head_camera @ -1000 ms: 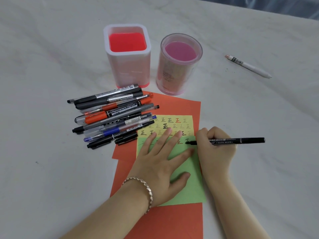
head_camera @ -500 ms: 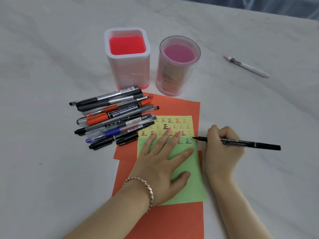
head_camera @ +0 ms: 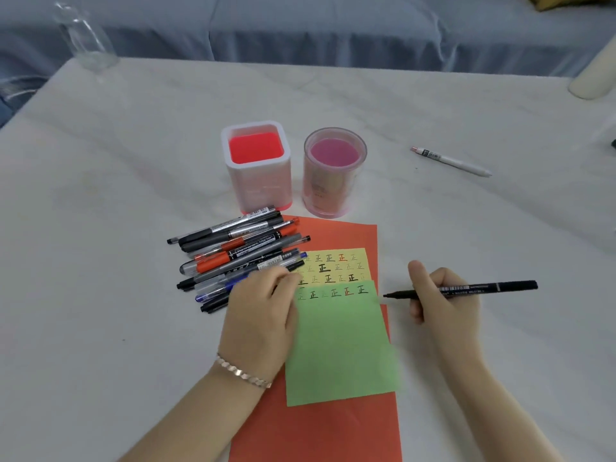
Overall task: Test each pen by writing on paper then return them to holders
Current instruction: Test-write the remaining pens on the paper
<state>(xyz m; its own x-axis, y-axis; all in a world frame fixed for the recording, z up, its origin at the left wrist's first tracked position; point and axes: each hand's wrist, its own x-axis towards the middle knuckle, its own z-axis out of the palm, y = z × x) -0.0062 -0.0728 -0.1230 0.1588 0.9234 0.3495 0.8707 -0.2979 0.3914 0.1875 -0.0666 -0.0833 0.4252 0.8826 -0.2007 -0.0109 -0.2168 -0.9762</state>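
Gripping black pen [head_camera: 506,286] in right hand [head_camera: 445,306], left hand [head_camera: 260,315] at pen pile [head_camera: 233,248]

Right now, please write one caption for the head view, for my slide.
Right hand holds a black pen beside the green paper; left hand is at the pile of pens.

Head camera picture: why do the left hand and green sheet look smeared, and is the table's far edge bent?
Head view: the left hand and the right edge of the green paper sheet are smeared, likely motion blur; the right hand and its thin black pen look sharper. Same view: the far edge of the white marble table looks bowed, a wide-angle effect; light soft, shadows faint.
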